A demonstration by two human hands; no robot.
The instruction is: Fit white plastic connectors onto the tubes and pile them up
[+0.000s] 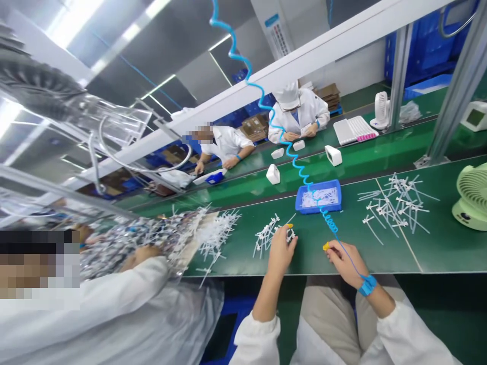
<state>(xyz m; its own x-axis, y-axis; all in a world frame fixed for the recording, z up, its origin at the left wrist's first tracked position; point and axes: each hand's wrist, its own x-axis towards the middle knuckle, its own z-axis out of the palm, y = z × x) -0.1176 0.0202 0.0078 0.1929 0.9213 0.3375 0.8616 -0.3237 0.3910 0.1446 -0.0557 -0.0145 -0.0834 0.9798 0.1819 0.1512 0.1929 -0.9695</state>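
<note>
My left hand reaches onto the green table, and its fingertips, one in a yellow finger cot, pinch a white plastic part at the edge of a small pile of white plastic parts. My right hand rests curled on the table to the right with a yellow cot on one fingertip, and I see nothing in it. A blue wrist strap on that wrist is joined to a coiled blue cord. Just beyond both hands sits a blue tray of white parts.
More white parts lie spread at the right, next to a green desk fan. A co-worker's sleeve and a big heap of parts fill the left. Across the green conveyor, two people in white coats handle white housings.
</note>
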